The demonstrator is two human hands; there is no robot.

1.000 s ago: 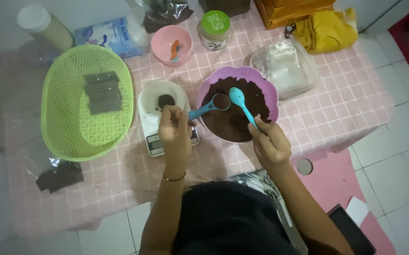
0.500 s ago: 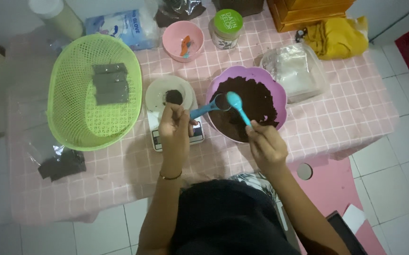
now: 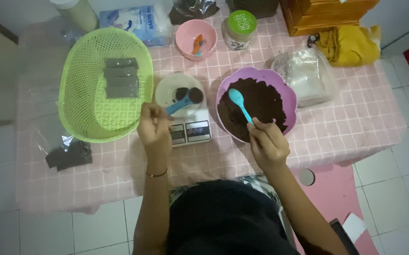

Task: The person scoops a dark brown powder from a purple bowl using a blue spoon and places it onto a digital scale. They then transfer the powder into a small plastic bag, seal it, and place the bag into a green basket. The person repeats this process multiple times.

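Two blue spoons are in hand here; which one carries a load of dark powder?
The left hand's blue spoon, over the scale dish. The right hand's spoon looks empty.

green basket [image 3: 79, 123] of dark packets [image 3: 121, 78] — pink bowl [image 3: 185, 47], lidded jar [image 3: 240, 31].

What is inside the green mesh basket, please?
The green basket holds four dark flat packets, stacked in a row near its upper middle. What the packets contain cannot be seen.
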